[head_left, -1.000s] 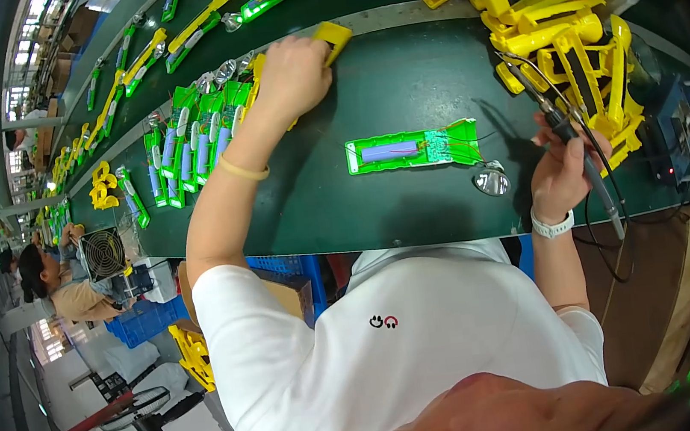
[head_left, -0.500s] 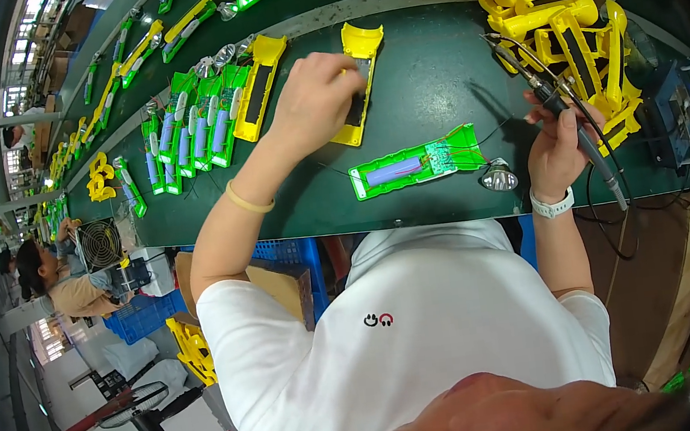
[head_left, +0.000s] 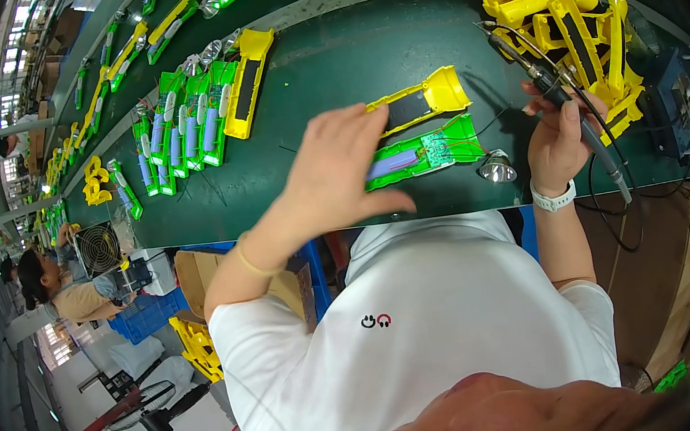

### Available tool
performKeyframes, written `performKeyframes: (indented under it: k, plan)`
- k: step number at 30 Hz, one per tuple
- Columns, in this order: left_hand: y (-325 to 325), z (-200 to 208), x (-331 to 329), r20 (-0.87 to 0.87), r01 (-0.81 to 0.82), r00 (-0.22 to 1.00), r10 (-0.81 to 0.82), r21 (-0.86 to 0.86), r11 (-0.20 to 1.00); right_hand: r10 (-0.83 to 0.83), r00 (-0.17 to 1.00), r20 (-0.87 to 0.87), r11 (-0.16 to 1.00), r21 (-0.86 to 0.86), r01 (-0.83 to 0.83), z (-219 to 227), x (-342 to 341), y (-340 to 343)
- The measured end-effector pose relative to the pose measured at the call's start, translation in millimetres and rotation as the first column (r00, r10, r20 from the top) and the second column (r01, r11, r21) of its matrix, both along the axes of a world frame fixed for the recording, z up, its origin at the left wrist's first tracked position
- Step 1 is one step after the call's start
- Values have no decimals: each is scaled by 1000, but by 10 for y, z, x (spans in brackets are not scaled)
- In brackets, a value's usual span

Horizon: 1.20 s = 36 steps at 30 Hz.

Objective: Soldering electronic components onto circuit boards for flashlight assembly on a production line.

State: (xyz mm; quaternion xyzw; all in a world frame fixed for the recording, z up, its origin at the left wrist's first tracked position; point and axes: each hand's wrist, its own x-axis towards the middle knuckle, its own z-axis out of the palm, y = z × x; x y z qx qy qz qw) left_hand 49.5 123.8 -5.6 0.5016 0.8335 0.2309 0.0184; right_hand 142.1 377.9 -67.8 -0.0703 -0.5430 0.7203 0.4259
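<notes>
My right hand (head_left: 558, 142) grips a soldering iron (head_left: 550, 85) with a dark handle, its tip pointing up and left over the table. My left hand (head_left: 343, 164) lies palm down with fingers stretched out and thumb apart, across the left ends of two flashlight halves. One is a yellow half-shell (head_left: 443, 91) with a dark panel, angled beside the green half. The green half-shell (head_left: 463, 142) carries a purple battery cell (head_left: 395, 164) and a small circuit board (head_left: 438, 150). Wires run from it to a round silver reflector (head_left: 497, 166). My hand hides the left ends of both.
Green halves with cells (head_left: 189, 135) stand in a row at left, beside a yellow shell (head_left: 249, 81). Yellow shells (head_left: 572, 32) are heaped at far right. A blue soldering station (head_left: 672, 111) stands at the right edge. Another person (head_left: 70, 288) sits at far left.
My left hand has come nearer and the yellow half-shell it touched now lies just behind the green half, turned sideways. My right hand keeps holding the soldering iron in nearly the same place.
</notes>
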Motion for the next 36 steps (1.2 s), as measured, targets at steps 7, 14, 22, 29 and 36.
performKeyframes:
  k: [7,14,22,29,36]
  plan:
    - [-108,-138,-91,-268,-87,958,97,50,995,20,1000,23,1000,16,-21,53,8,-1]
    - [-636,-360,-69,-147,-459,877,457,21,888,10,1000,29,999,-34,-9,154,-6,-21]
    - [-300,-229,-264,179,-152,975,133,99,983,112,993,32,991,-78,-109,215,174,-60]
    - [170,-407,9,-120,9,992,32,321,947,251,955,155,958,-178,-223,144,223,-132]
    - [266,-416,14,105,-46,994,17,279,959,341,898,278,937,-183,-299,61,305,-95]
